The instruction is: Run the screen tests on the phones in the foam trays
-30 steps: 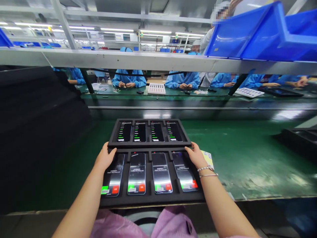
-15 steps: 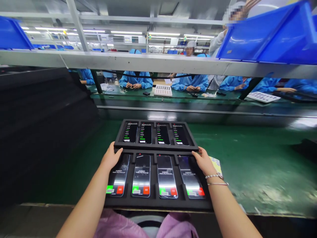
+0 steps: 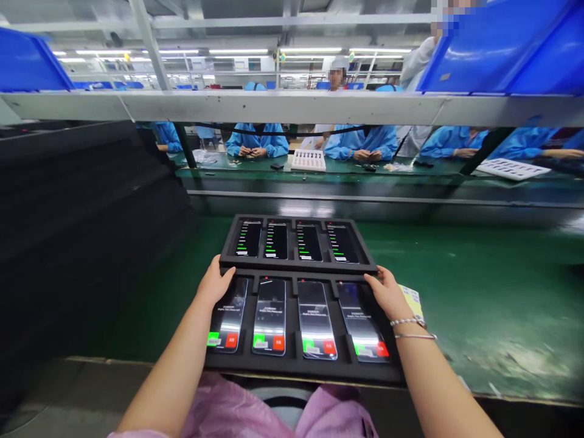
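Two black foam trays lie end to end on the green bench, each holding several smartphones in cut-out slots. My left hand (image 3: 216,281) grips the upper left corner of the near tray (image 3: 292,364), thumb on its rim, its other fingers partly hidden along the side. At the opposite corner, my right hand (image 3: 384,288) holds the same tray in a like way. Phones in it, such as this smartphone (image 3: 270,313), show green and red boxes on their screens. Just beyond, touching or nearly so, the far tray (image 3: 296,265) carries phones with dark screens and lines of text.
A tall black stack (image 3: 86,243) stands at the left. A yellow-white paper (image 3: 413,299) lies by my right wrist. A metal shelf beam (image 3: 292,109) crosses ahead, bearing blue bins (image 3: 493,48). Behind it, people in blue smocks work near a white tray (image 3: 308,160).
The whole view has shifted a little, so trays and hands appear slightly further right. Both hands keep the same hold on the near tray.
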`<move>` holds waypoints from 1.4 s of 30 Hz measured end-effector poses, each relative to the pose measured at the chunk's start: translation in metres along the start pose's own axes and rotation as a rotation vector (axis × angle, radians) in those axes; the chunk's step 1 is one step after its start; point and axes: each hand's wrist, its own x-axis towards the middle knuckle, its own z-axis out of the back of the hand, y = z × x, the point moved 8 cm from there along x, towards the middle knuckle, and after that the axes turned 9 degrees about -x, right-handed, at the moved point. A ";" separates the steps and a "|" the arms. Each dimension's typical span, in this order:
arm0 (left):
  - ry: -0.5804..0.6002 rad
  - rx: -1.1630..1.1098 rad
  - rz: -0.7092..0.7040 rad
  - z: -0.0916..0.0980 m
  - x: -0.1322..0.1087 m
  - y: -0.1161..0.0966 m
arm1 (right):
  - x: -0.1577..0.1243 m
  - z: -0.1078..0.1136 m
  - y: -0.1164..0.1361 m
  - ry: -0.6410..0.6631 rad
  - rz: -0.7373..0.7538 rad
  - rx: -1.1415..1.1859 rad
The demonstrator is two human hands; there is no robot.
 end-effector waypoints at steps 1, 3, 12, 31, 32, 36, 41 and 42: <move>0.001 0.002 -0.005 0.000 0.000 -0.001 | 0.000 -0.001 0.000 0.003 -0.012 0.007; 0.002 0.006 -0.013 0.000 0.000 -0.002 | 0.000 -0.001 -0.002 0.009 -0.042 0.016; -0.008 0.000 0.009 0.001 -0.001 -0.004 | 0.000 -0.003 0.002 0.019 -0.101 -0.051; 0.007 -0.007 0.049 0.002 -0.001 -0.005 | 0.002 -0.004 0.004 0.040 -0.087 -0.065; 0.010 -0.009 0.050 0.002 -0.001 -0.005 | 0.003 -0.005 0.003 0.045 -0.089 -0.063; 0.001 -0.022 0.030 0.004 -0.004 -0.009 | 0.004 -0.006 -0.001 0.054 -0.092 -0.058; -0.042 -0.044 -0.033 0.008 -0.004 -0.016 | 0.000 -0.005 0.010 0.076 -0.095 -0.088; -0.060 -0.045 -0.051 0.009 -0.003 -0.018 | -0.002 -0.005 0.014 0.076 -0.096 -0.104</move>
